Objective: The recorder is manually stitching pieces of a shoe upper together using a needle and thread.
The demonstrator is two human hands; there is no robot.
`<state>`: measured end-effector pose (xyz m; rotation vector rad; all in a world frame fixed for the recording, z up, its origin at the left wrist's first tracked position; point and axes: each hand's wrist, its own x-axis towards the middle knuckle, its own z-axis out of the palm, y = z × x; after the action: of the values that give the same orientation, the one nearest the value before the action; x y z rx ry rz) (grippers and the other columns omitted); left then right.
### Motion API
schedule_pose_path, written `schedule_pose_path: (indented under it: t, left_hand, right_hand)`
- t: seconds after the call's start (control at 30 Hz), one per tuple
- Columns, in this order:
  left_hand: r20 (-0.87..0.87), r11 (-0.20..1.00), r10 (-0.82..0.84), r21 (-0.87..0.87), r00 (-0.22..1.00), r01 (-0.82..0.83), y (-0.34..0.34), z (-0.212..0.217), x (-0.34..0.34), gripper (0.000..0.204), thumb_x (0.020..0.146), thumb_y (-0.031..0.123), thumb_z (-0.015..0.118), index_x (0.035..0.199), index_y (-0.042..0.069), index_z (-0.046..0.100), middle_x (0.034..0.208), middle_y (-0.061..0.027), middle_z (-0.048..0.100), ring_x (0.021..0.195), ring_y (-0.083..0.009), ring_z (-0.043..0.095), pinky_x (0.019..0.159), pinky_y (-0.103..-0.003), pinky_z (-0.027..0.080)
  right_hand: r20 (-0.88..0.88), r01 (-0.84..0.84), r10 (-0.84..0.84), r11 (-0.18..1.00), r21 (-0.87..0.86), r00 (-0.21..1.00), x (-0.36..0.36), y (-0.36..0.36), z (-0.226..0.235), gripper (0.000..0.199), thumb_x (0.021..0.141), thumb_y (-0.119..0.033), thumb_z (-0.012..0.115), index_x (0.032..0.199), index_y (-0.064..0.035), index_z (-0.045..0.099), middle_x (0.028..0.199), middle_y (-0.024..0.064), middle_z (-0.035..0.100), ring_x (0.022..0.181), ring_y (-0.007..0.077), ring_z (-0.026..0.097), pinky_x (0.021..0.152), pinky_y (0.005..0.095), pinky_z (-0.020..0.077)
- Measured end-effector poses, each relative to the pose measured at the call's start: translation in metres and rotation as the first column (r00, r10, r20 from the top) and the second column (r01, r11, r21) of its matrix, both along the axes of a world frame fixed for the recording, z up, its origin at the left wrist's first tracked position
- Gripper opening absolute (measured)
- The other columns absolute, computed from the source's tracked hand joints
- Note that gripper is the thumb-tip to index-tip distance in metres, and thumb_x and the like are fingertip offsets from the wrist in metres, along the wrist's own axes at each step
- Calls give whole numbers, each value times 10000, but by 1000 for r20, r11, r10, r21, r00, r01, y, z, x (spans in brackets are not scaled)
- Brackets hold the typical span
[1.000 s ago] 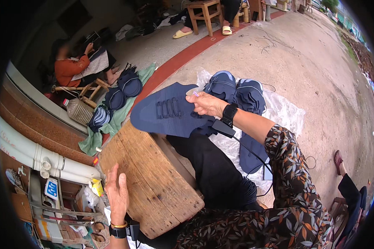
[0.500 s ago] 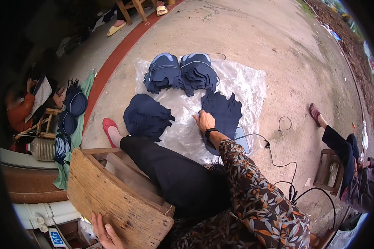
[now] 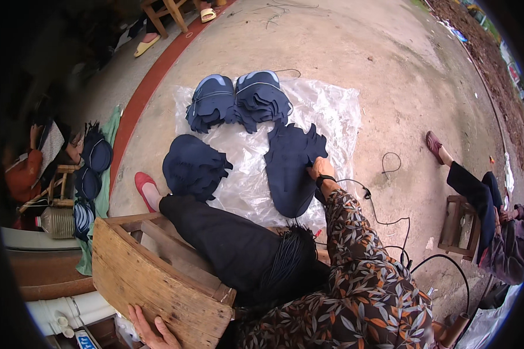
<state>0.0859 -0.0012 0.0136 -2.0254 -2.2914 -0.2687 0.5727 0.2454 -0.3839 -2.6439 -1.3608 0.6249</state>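
My right hand (image 3: 321, 169) reaches to the right edge of a stack of dark blue cut pieces (image 3: 290, 174) with jagged far ends. Its fingers are curled in on that edge, partly hidden from view. Left of it lies another stack of dark blue pieces (image 3: 193, 167). Farther off are two tied bundles, a left bundle (image 3: 211, 104) and a right bundle (image 3: 262, 100), each with pale blue at its top. My left hand (image 3: 152, 331) rests with fingers apart on the edge of a wooden stool (image 3: 157, 279).
Clear plastic sheeting (image 3: 335, 113) lies under the stacks on concrete. Dark cords (image 3: 294, 250) hang over my black-trousered leg. A black cable (image 3: 390, 222) runs along the floor at right. Seated people are at both sides; more bundles (image 3: 97, 154) lie at left on green cloth.
My right hand has moved from the left edge of the right stack to its right edge. The pale blue flat thing beside that stack is now hidden. The view has shifted slightly.
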Motion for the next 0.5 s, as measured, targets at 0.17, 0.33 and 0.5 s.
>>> schedule_pose_path:
  t: [0.17,0.33,0.5]
  left_hand:
    - [-22,1000,30,0,999,-30,-7,-8,-11,500,1045,256,554,1436,-50,502,1500,-304,462,1390,-463,440,1180,-500,326]
    - [119,997,64,34,991,-69,-10,-16,-19,509,1024,228,570,1460,-14,471,1577,-234,391,1464,-409,352,1221,-482,230]
    - [266,984,170,10,949,-179,-21,-10,-14,553,1001,305,607,1465,23,497,1592,-176,395,1516,-401,269,1209,-526,203]
  right_hand:
    - [-74,-426,472,844,324,879,-15,19,60,456,881,-417,710,790,28,669,786,242,696,752,435,687,679,484,547]
    - [-519,-20,525,715,699,675,-87,84,205,528,1000,-370,620,641,-11,474,552,34,384,527,120,393,497,363,338]
    - [-755,165,592,805,569,-283,-186,62,352,471,1032,-365,617,663,-211,370,582,-105,265,492,38,200,463,265,172]
